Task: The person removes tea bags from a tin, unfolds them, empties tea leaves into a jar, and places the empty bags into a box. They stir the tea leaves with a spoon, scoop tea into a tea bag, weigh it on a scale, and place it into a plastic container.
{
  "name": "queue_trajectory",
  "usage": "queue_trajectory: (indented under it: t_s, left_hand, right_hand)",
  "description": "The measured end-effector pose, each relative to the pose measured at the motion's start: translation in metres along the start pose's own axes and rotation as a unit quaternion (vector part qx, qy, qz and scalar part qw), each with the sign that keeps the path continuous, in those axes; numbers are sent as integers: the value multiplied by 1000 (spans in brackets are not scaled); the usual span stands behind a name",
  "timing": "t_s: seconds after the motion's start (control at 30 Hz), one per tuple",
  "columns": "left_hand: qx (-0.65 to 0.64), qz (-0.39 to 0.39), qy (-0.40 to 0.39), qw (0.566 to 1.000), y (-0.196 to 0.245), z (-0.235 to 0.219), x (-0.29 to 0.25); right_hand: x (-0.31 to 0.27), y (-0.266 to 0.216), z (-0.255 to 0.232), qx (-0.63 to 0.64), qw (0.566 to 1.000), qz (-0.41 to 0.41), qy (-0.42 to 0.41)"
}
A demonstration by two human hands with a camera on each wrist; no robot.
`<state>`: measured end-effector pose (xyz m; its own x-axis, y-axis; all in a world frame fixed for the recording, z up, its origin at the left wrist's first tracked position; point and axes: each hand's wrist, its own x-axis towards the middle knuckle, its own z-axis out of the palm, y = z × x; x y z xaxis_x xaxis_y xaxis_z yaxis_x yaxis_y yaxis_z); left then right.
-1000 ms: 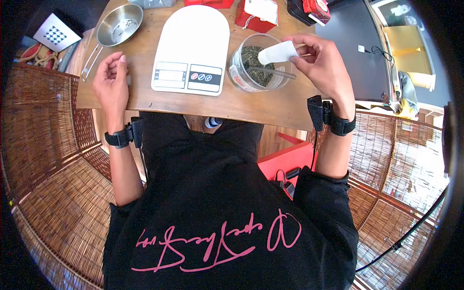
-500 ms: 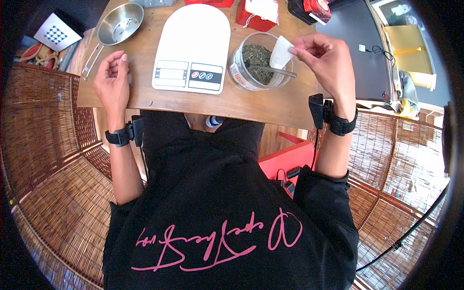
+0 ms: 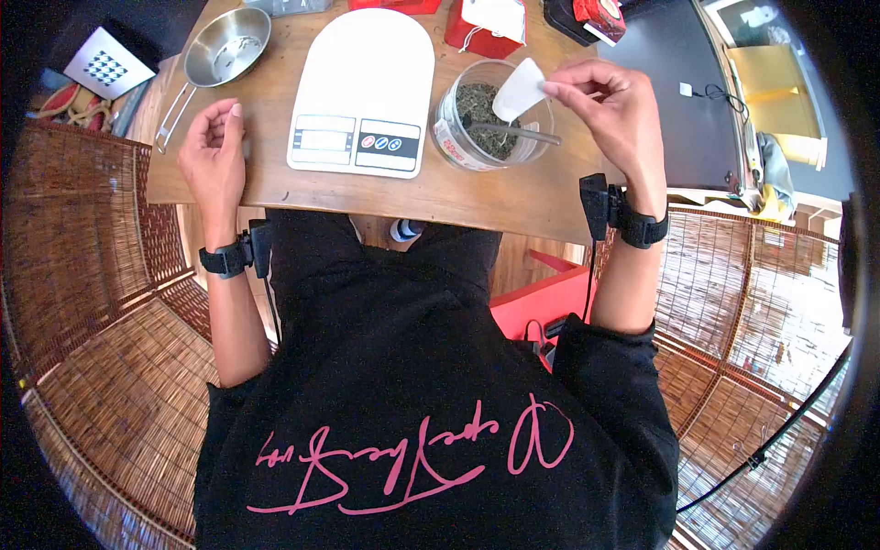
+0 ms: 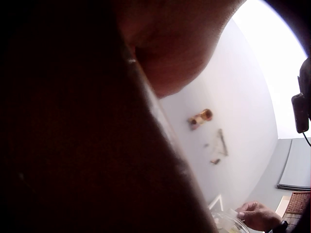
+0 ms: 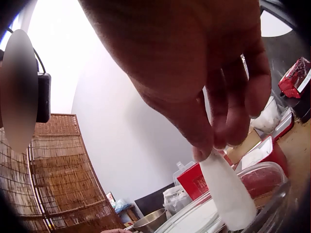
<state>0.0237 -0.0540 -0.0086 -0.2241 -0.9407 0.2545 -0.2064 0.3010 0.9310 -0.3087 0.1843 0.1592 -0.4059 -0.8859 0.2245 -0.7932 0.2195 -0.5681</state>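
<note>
My right hand [image 3: 616,115] pinches a white tea bag [image 3: 520,90] by its end between thumb and fingertips, holding it tilted over a clear jar [image 3: 449,137]. Dried tea leaves [image 3: 481,99] fill part of this jar, and a spoon's handle [image 3: 527,136] lies across its rim. In the right wrist view the bag [image 5: 226,194] hangs down from the fingertips. My left hand [image 3: 214,151] rests near the table's front edge with loosely curled fingers and nothing in them. Between the hands lies a white kitchen scale [image 3: 362,73], with nothing on its platform.
A steel pan [image 3: 227,50] with bits of leaf in it stands at the back left, its handle pointing forward. Behind the jar sits a red box [image 3: 490,41] with white bags and a string. A dark surface [image 3: 678,119] adjoins the wooden table [image 3: 367,197] on the right.
The tea bag has swung from lying nearly level to hanging at the jar's right side, then back leftward over the leaves, now more upright. The left hand has stayed in place.
</note>
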Motion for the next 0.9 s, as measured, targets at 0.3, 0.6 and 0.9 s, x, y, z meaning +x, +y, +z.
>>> queue_trajectory:
  t_s: [0.3,0.6,0.9]
  left_hand:
    - [-14,-1,-1,1000,-6,0,1]
    - [10,-17,3,1000,2,1,0]
    - [21,-7,1,1000,6,1,-1]
  right_hand:
    - [-2,0,4,39,993,106,-41]
    - [2,11,4,138,986,92,-33]
    - [23,12,-3,163,981,91,-51]
